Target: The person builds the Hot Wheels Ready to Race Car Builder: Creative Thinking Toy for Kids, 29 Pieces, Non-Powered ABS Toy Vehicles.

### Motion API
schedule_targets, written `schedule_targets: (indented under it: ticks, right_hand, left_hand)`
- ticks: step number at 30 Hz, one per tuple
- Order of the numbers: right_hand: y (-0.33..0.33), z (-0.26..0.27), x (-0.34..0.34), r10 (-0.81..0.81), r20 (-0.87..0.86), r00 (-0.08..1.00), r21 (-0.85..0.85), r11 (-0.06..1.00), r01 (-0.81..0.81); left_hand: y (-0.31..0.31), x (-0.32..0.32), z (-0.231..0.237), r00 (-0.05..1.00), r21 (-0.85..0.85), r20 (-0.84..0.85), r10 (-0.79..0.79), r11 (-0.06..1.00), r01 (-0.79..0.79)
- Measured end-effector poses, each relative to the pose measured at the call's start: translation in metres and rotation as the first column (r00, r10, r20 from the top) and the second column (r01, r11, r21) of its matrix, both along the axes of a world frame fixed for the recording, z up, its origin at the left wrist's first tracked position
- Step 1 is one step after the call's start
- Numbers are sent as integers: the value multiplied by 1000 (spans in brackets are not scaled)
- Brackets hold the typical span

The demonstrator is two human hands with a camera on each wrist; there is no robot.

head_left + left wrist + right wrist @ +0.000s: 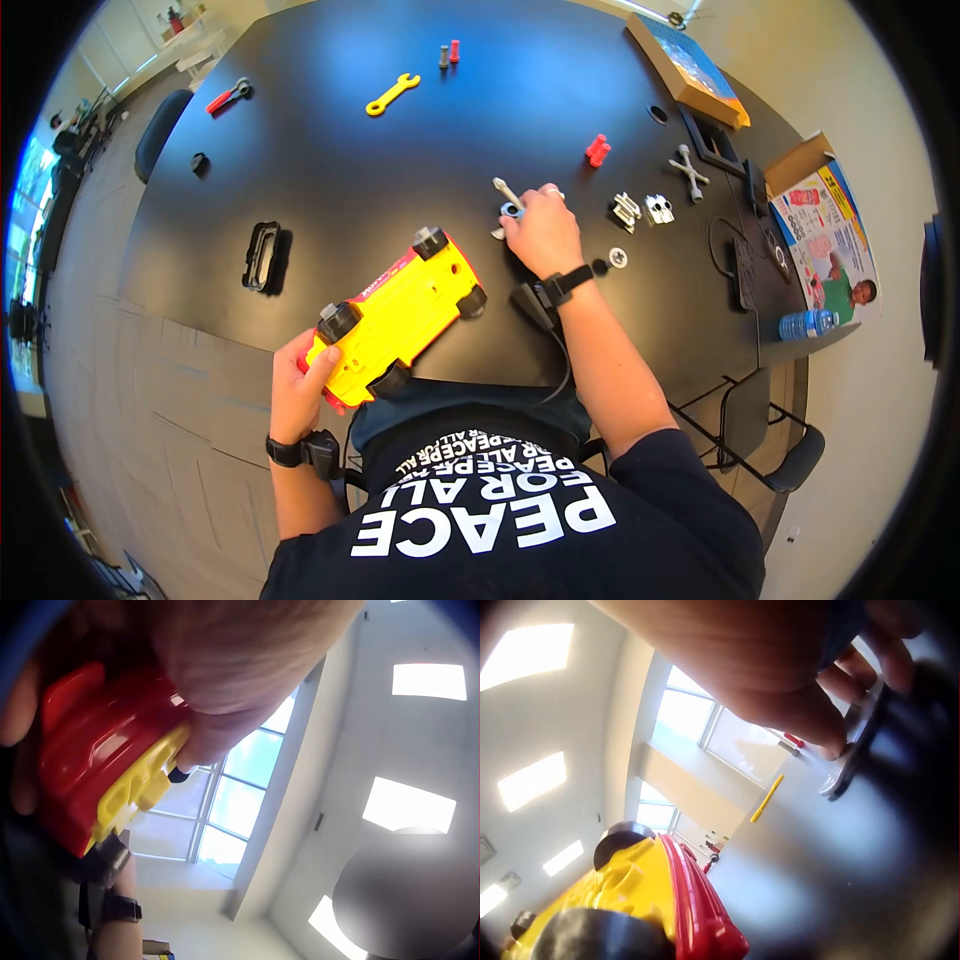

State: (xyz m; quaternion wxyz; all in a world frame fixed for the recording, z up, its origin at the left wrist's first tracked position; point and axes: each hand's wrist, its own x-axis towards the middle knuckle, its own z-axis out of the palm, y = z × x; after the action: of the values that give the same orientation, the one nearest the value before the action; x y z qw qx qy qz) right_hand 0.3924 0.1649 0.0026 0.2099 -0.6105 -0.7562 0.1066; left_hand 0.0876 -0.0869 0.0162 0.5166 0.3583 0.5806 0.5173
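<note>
My left hand (298, 385) grips one end of a red and yellow toy car (405, 320) near the table's front edge. Its yellow underside and black wheels face up in the head view, with the thumb lying on the yellow. The car's red body (112, 742) fills the left wrist view beside the palm. My right hand (545, 232) pinches a light grey plastic piece (844, 761) low over the table. A rod-like end (505, 190) sticks out past the fingers; the rest is partly hidden under the hand.
Right of the right hand lie silver parts (626, 210), a white disc (618, 258), red pegs (597, 151) and a grey cross-shaped wrench (689, 173). A black frame (262, 257) lies left, a yellow wrench (393, 95) farther back. A water bottle (808, 324) and printed box (825, 240) stand right.
</note>
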Motion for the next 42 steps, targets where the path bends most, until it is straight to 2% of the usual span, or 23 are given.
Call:
schedule_targets:
  ticks: [3, 5, 6, 7, 9, 11, 12, 13, 15, 16, 20, 22, 25, 26, 28, 32, 34, 35, 36, 37, 39, 40, 42]
  right_hand:
    - [-3, -4, 14, 107, -52, 993, 26, 994, -106]
    - [-13, -8, 22, 187, -62, 981, 54, 982, -183]
    - [-19, -7, 24, 196, -54, 979, 48, 980, -194]
    - [-26, -3, 25, 280, -93, 956, 43, 960, -277]
    - [-35, 0, 29, 368, -127, 921, 37, 930, -366]
    - [-41, 1, 33, 482, -247, 840, 56, 873, -485]
    - [-44, 4, 36, 544, -348, 764, 70, 827, -557]
    - [-47, 6, 35, 545, -346, 764, 67, 826, -560]
    - [-53, 10, 31, 637, -486, 598, 66, 709, -702]
    - [-56, 11, 29, 640, -517, 569, 49, 685, -726]
    - [-60, 11, 25, 637, -511, 577, 51, 693, -719]
    - [-62, 9, 27, 621, -553, 556, 66, 698, -713]
    - [-67, 7, 25, 580, -637, 508, 35, 680, -732]
    - [-66, 8, 25, 581, -636, 508, 36, 680, -732]
    - [-66, 8, 26, 602, -544, 585, 32, 712, -702]
    - [-66, 6, 34, 553, -607, 571, -1, 718, -696]
    - [-72, 16, 50, 430, -677, 597, 61, 841, -538]
    - [-71, 14, 64, 389, -694, 606, 149, 901, -408]
    - [-74, 27, 76, 312, -652, 692, 184, 949, -254]
    - [-72, 34, 93, 245, -505, 827, 281, 953, -111]
    - [-71, 42, 119, 60, -425, 903, 240, 969, 49]
    - [-69, 41, 129, 55, -422, 905, 244, 968, 55]
    - [-62, 25, 147, 64, -275, 959, 257, 966, 9]
  left_hand:
    - [6, -19, -14, 1000, 91, -31, 3, 996, -1]
    - [13, -25, -2, 998, -63, 33, -55, 996, 57]
    - [17, -25, 1, 999, -81, 16, -48, 995, 49]
    - [19, -26, 2, 999, -86, 25, -39, 995, 41]
    - [25, -30, 3, 990, -102, 103, -92, 989, 103]
    - [28, -34, 1, 992, -117, 89, -91, 988, 102]
    - [30, -37, -1, 989, -125, 87, -122, 983, 132]
    - [31, -38, -2, 984, -132, 86, -154, 977, 165]
    - [33, -34, -3, 988, -129, 83, -127, 982, 137]
    - [33, -32, -3, 992, -125, 74, -103, 986, 112]
    - [34, -33, -5, 997, -127, 48, -57, 990, 62]
    - [36, -36, -8, 996, -115, -51, -73, 991, 66]
    - [38, -34, -7, 998, -120, -17, -68, 991, 65]
    - [39, -32, -6, 997, -118, -17, -69, 991, 66]
    - [40, -29, -5, 998, -104, -28, -48, 994, 45]
    - [43, -30, -7, 999, -115, -9, -37, 993, 36]
    - [43, -30, -7, 997, -133, -49, -52, 990, 45]
    - [43, -30, -8, 997, -128, -37, -66, 990, 61]
    - [43, -30, -9, 998, -125, -29, -60, 991, 56]
    - [44, -30, -10, 998, -121, -22, -53, 991, 50]
    - [46, -30, -13, 999, -106, -7, -54, 993, 53]
    - [46, -29, -13, 999, -103, -9, -50, 993, 49]
    - [49, -30, -15, 999, -101, -9, -54, 993, 52]
